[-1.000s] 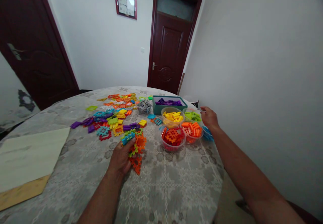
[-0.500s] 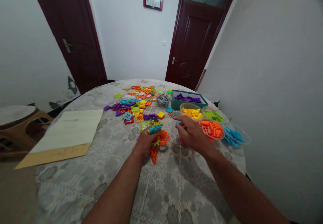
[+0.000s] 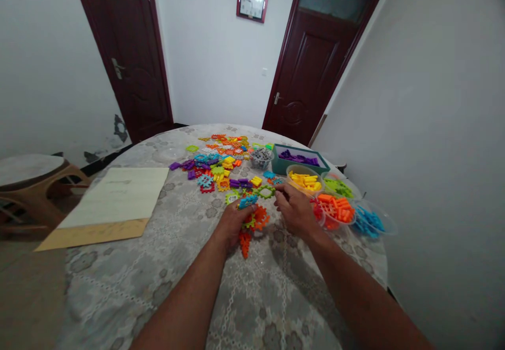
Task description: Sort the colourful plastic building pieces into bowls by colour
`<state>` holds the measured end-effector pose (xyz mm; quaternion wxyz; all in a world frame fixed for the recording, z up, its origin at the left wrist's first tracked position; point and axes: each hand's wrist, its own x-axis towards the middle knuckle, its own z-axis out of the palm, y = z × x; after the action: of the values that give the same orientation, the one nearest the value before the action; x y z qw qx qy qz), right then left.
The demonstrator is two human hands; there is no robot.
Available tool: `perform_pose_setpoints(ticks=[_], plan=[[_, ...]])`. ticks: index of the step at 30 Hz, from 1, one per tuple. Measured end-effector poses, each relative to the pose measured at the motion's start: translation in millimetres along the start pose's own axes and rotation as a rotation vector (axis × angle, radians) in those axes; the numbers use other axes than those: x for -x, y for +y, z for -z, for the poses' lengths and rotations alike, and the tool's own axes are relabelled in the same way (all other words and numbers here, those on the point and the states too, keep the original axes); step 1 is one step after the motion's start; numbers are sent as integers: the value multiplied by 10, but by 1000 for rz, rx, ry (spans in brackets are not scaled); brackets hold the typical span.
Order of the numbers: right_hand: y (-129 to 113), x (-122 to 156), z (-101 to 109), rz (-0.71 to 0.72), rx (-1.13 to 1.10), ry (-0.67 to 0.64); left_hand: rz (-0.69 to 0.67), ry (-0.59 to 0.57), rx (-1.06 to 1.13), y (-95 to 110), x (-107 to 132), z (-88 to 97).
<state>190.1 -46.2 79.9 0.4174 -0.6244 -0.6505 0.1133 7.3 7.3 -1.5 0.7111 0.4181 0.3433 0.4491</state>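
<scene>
My left hand is closed around a joined cluster of toothed plastic building pieces. The cluster has a blue piece on top and orange pieces to the right, with an orange point hanging below. My right hand pinches the right edge of a hollow green toothed piece, just beyond the cluster. How the fingertips meet that edge is partly hidden. Close behind the hands lie a green piece with a white patch and a small yellow block.
Loose coloured pieces spread across the table's far middle. Tubs of yellow, orange, green and blue parts stand right, beside a teal box. A grey-filled bowl stands behind. Paper lies left.
My right hand has moved left from the tubs toward my left hand, and the hollow green piece now shows at its fingertips. My left hand keeps hold of the cluster. The view has shifted slightly.
</scene>
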Motion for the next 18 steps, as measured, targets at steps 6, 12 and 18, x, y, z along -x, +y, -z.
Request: perform_pose_setpoints(ticks=[6, 12, 18], plan=[[230, -1, 580, -5, 166, 132, 18, 39, -39, 21, -4, -6], [1026, -478, 1363, -139, 668, 289, 19, 27, -80, 91, 24, -26], [1546, -775, 1713, -287, 796, 319, -18, 29, -149, 100, 24, -5]])
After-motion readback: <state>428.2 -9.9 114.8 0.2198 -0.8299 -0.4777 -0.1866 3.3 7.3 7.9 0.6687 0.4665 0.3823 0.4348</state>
